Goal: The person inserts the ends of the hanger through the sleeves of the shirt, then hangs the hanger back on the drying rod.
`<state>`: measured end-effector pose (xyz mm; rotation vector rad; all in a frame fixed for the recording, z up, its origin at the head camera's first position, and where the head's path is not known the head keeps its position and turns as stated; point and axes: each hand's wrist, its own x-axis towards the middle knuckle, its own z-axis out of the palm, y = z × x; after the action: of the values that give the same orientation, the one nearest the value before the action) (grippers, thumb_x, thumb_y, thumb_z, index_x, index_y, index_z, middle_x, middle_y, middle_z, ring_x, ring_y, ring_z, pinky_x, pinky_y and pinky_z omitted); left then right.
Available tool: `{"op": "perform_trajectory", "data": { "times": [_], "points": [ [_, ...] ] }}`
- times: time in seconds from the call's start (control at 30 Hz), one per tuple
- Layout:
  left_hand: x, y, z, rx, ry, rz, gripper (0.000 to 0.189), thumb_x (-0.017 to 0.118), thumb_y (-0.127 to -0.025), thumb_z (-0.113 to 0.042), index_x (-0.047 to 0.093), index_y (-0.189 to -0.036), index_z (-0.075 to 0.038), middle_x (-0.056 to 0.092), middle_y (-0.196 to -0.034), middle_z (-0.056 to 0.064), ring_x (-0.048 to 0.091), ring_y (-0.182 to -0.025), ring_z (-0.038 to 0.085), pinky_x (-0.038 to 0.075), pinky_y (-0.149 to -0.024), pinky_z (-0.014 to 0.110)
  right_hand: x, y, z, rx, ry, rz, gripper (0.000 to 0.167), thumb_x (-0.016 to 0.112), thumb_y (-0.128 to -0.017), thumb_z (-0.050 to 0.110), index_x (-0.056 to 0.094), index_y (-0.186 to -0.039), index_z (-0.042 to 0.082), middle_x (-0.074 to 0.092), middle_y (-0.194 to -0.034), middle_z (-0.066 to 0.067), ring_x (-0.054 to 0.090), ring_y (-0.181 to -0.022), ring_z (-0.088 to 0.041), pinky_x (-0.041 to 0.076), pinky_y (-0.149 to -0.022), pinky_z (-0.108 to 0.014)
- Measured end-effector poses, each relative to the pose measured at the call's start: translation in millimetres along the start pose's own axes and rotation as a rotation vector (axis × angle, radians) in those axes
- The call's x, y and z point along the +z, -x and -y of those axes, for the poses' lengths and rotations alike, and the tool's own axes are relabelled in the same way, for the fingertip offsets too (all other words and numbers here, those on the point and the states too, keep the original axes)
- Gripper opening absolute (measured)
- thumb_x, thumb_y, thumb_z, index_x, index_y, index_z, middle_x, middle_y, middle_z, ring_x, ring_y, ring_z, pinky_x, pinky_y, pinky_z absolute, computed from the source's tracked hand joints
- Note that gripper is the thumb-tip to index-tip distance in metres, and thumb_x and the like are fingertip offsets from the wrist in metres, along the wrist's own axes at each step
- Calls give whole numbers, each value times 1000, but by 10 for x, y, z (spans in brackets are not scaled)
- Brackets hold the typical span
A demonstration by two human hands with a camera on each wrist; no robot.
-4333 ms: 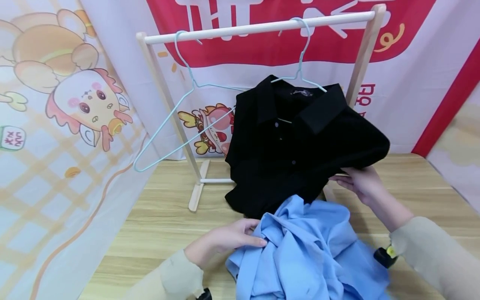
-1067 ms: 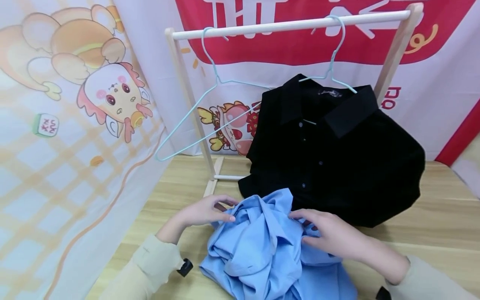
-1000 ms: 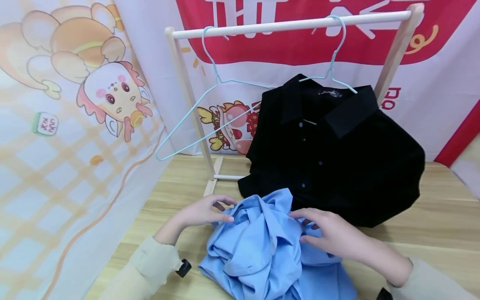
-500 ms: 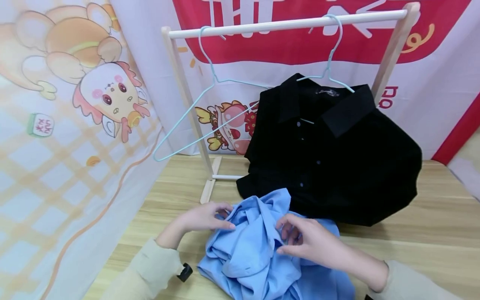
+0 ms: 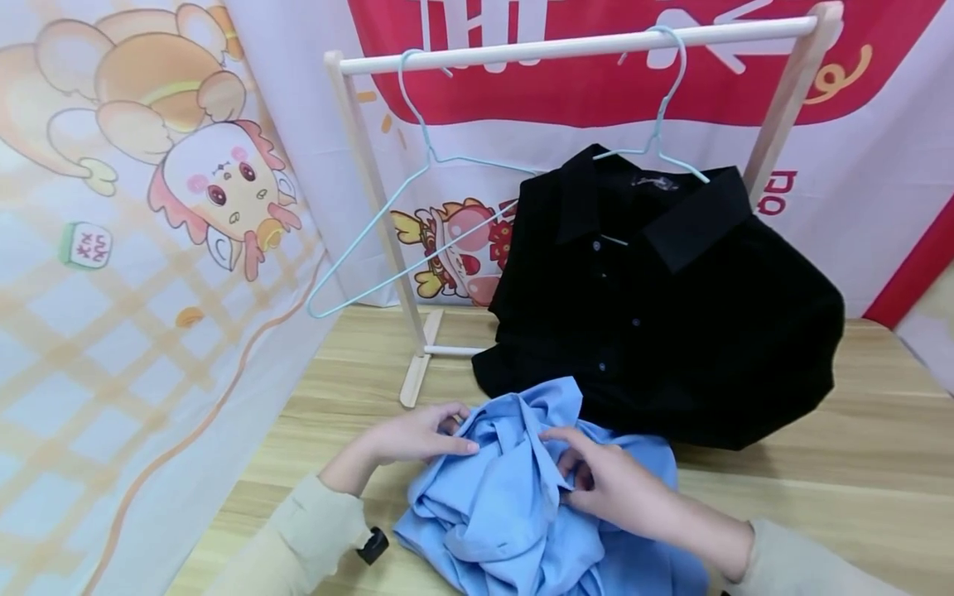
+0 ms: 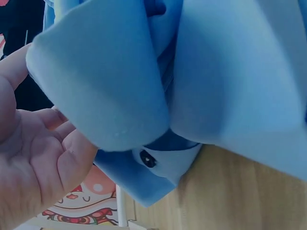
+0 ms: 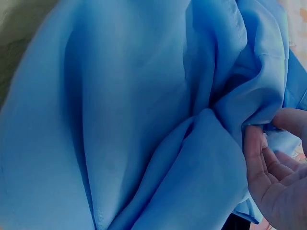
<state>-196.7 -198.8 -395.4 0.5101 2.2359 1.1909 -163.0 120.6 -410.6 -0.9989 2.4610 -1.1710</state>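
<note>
A crumpled light blue shirt (image 5: 499,497) lies bunched on the table below a black collared shirt (image 5: 671,331). On its upper left side my left hand (image 5: 421,434) holds the cloth, thumb on top and fingers partly hidden behind the fold. My right hand (image 5: 614,484) pinches a fold near the middle of the blue shirt between thumb and fingers. In the right wrist view the right hand's thumb and finger (image 7: 288,120) meet at a fold. In the left wrist view the blue cloth (image 6: 105,81) covers part of the left hand, and a dark button (image 6: 147,158) shows below.
The black shirt hangs from a pale blue hanger (image 5: 659,136) on a wooden rack (image 5: 581,50). To its left, a bare hanger (image 5: 365,236) hangs from the same rail. The wooden table (image 5: 328,381) meets printed cloth walls (image 5: 171,331) at the left and back.
My right hand has left the black shirt's lower edge and come to the blue shirt, moving left onto its middle fold. My left hand has closed in slightly on the cloth.
</note>
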Motion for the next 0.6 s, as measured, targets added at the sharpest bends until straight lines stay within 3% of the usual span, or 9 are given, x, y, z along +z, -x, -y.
{"op": "perform_trajectory", "data": {
  "times": [0.17, 0.3, 0.47, 0.6],
  "points": [
    [-44, 6, -32, -4, -16, -15, 35, 69, -99, -27, 56, -121, -3, 64, -94, 5, 56, -78, 15, 45, -61, 28, -67, 15, -20, 10, -105, -43, 30, 66, -92, -5, 67, -121, 7, 70, -99, 0, 62, -73, -7, 56, -62, -27],
    [-94, 30, -38, -17, 13, -13, 40, 69, -99, -27, 58, -129, -1, 67, -101, 6, 60, -87, 18, 50, -68, 31, -137, 42, -29, 37, -195, -84, 22, 63, -95, -7, 72, -111, 6, 71, -108, -10, 66, -73, -11, 58, -62, -29],
    [-145, 90, -26, -35, 30, 3, 49, 71, -98, -25, 57, -137, 1, 65, -113, 9, 62, -102, 22, 58, -77, 38, -257, 77, -83, 41, -167, -170, 22, 64, -95, -8, 74, -107, 6, 72, -103, -9, 67, -71, -12, 59, -62, -29],
    [-156, 121, -44, -13, -41, 24, 50, 75, -95, -23, 58, -136, 0, 63, -110, 7, 61, -97, 20, 58, -74, 36, -370, 91, -145, 46, -123, -242, 21, 64, -94, -8, 75, -105, 6, 72, -99, -8, 66, -68, -11, 58, -61, -29]
  ]
}}
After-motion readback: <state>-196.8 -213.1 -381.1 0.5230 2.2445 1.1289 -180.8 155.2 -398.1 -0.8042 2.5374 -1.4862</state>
